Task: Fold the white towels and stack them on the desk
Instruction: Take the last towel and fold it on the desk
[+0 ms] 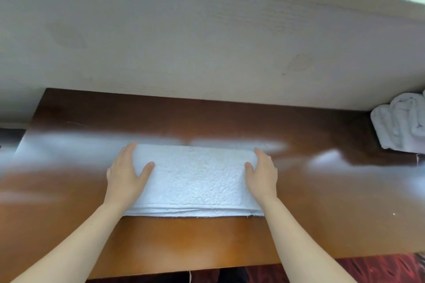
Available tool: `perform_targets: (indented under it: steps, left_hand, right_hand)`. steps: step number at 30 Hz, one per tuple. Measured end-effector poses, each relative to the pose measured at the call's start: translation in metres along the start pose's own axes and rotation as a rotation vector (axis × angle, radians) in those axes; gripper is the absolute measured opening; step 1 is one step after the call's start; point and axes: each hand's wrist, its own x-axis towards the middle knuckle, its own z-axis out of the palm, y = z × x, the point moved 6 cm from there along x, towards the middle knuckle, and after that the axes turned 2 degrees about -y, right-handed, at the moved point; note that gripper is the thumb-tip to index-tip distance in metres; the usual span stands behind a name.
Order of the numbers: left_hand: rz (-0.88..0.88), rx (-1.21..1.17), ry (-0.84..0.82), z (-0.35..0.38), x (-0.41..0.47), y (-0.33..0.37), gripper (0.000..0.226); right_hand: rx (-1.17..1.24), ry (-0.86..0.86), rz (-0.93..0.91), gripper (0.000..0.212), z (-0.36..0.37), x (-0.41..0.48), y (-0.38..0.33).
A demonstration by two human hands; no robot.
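The folded towel [195, 179] lies flat in the middle of the tabletop [184, 241], a thick white oblong of several layers, its stacked edges facing the person. The left hand [125, 172] is set against its left end and the right hand [263, 172] against its right end. Each grip is spread: fingers straight along the end, thumb resting on top, pinching nothing. Held so, the hands seem to be squaring the ends and pressing the layers down so the bundle stays tidy. At the far right, against the pale wall [184, 41], sits a loose heap of towels [400, 124], apparently not yet folded, so more work likely remains
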Motion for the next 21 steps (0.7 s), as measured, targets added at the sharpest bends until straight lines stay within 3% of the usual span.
perform_targets:
  steps: [3, 6, 11, 14, 21]
  left_hand:
    - [-0.259, -0.439, 0.026, -0.006, 0.006, 0.004, 0.070]
    - [-0.328, -0.459, -0.205, 0.001, 0.008, 0.017, 0.072]
    - [-0.020, -0.411, -0.215, -0.032, -0.002, 0.102, 0.019]
    - [0.148, -0.470, -0.167, -0.053, -0.015, 0.160, 0.016]
    - [0.397, -0.629, 0.032, -0.064, -0.084, 0.290, 0.011]
  right_hand:
    - [0.178, 0.025, 0.097, 0.051, -0.012, -0.007, -0.014]
    - [0.200, -0.022, 0.158, 0.045, -0.024, -0.016, -0.023]
    - [0.291, 0.079, 0.153, 0.027, -0.082, -0.026, -0.022]
    - [0.450, 0.205, 0.110, 0.013, -0.135, -0.035, 0.000]
    - [0.755, 0.417, -0.039, 0.009, -0.272, -0.063, 0.089]
